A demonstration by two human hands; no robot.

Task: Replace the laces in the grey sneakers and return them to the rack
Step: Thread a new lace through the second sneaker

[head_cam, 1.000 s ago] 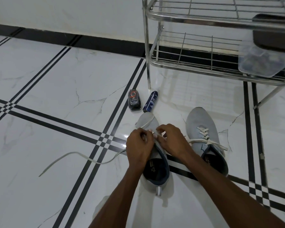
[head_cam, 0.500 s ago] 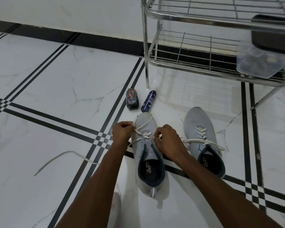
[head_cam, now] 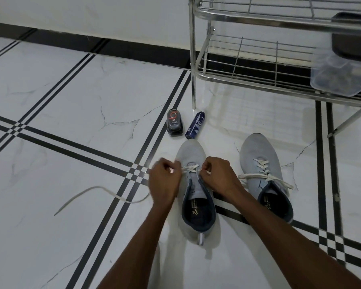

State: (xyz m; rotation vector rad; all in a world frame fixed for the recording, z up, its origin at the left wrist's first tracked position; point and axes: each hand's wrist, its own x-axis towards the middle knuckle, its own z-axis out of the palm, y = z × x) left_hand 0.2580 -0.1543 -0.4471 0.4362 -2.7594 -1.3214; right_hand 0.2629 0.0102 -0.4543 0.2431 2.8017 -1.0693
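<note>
Hands at frame centre work one grey sneaker (head_cam: 196, 197) on the tiled floor (head_cam: 71, 122): left hand (head_cam: 165, 180) in a narrow grip pinching the white lace (head_cam: 189, 169) at the shoe's left edge, right hand (head_cam: 219, 176) pinching the same lace on the opposite side, with its loose end trailing toward lower left. Second sneaker (head_cam: 263, 170), laced, sits near it to the right. Metal rack (head_cam: 258, 80) stands upper right; a dark polish container (head_cam: 174, 125) and blue can (head_cam: 195, 126) lie just beyond the toe.
</note>
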